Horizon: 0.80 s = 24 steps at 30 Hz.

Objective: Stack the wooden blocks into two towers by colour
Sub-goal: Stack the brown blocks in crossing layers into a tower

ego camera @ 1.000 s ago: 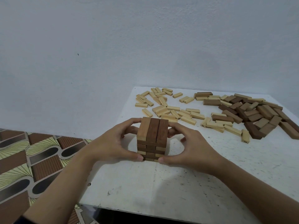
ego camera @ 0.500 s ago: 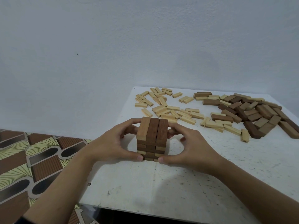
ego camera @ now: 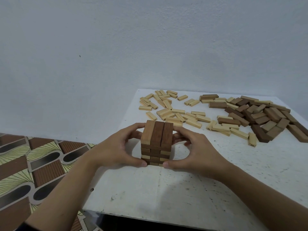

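Note:
A short tower of brown wooden blocks (ego camera: 156, 139) stands near the left edge of the white table (ego camera: 183, 189), its layers crossed and three blocks on top. My left hand (ego camera: 116, 147) cups the tower's left side, thumb at its base. My right hand (ego camera: 196, 152) cups its right side the same way. Both hands press against the tower. Loose pale blocks (ego camera: 173, 110) lie scattered behind it. A heap of loose brown blocks (ego camera: 266, 117) lies at the far right.
A pale wall rises right behind the table. Patterned brown and yellow floor (ego camera: 33, 164) shows to the left, below the table's left edge. A few pale blocks are mixed into the brown heap.

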Each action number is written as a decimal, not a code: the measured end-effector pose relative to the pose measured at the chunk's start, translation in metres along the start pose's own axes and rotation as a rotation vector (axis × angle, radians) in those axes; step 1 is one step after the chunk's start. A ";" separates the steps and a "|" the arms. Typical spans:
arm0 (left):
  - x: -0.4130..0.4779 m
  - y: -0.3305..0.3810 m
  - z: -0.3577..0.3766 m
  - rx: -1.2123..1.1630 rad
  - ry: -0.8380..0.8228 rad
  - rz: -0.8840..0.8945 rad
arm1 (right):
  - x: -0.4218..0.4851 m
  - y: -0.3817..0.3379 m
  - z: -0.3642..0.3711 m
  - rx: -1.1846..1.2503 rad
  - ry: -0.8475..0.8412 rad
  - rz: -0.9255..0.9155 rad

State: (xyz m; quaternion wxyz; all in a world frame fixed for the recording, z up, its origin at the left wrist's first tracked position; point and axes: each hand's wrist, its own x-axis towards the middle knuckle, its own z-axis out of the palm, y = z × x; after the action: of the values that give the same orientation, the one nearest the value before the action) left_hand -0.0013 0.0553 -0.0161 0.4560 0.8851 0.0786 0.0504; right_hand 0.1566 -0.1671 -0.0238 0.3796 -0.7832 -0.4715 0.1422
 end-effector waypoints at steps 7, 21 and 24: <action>-0.001 0.003 0.000 -0.011 -0.007 0.010 | -0.002 -0.002 -0.002 0.021 -0.003 -0.019; -0.009 0.020 -0.012 -0.033 0.050 0.092 | -0.010 -0.006 -0.023 0.010 -0.091 -0.036; -0.009 0.030 -0.014 -0.126 0.139 0.151 | -0.011 -0.009 -0.031 0.048 -0.036 -0.045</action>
State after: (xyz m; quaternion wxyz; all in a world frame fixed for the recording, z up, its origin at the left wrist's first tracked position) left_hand -0.0098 0.0478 0.0167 0.4989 0.8525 0.0396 0.1507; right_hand 0.1634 -0.1882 0.0016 0.3931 -0.7602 -0.4923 0.1590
